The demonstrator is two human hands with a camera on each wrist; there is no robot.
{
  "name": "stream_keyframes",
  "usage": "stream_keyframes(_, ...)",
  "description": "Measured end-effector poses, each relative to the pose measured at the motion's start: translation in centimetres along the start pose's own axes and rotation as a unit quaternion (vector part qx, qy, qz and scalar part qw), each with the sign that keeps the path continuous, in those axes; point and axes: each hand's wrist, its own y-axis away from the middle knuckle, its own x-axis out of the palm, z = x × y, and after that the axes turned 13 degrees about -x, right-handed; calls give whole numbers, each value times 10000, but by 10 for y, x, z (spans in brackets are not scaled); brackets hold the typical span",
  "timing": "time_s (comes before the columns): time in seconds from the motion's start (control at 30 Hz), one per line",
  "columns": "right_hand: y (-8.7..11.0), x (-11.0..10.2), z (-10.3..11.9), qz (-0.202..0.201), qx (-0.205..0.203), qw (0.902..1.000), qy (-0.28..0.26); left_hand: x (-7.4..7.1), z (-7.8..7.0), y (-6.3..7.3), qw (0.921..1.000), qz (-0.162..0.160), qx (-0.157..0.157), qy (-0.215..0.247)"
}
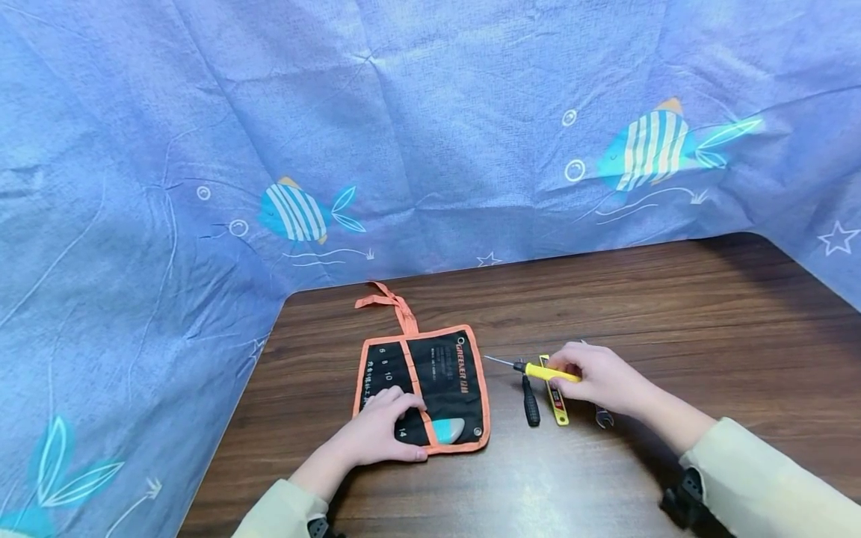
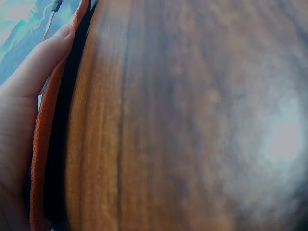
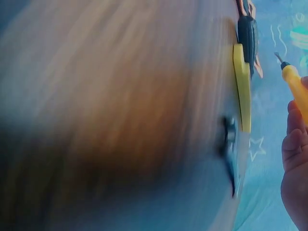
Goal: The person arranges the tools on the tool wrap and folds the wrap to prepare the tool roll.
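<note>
My right hand grips the yellow handle of a screwdriver held over the table, its thin metal shaft directed left toward the pouch. In the right wrist view the same screwdriver shows at the right edge, with fingers round its handle. My left hand rests on a black tool pouch with orange trim. Its thumb lies along the near edge, on the orange trim in the left wrist view. A teal-and-grey rounded end shows at the pouch's near side.
Beneath and beside my right hand lie a black-handled screwdriver, a flat yellow tool with a dark label, and a metal wrench. Orange ties stretch from the pouch's far edge. Blue fish-print cloth hangs behind the wooden table.
</note>
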Motion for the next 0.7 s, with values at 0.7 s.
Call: stream_keyframes(0.7, -41, 42, 25, 1160, -595, 9885, -766, -1, -1, 0, 10000, 37, -10, 23)
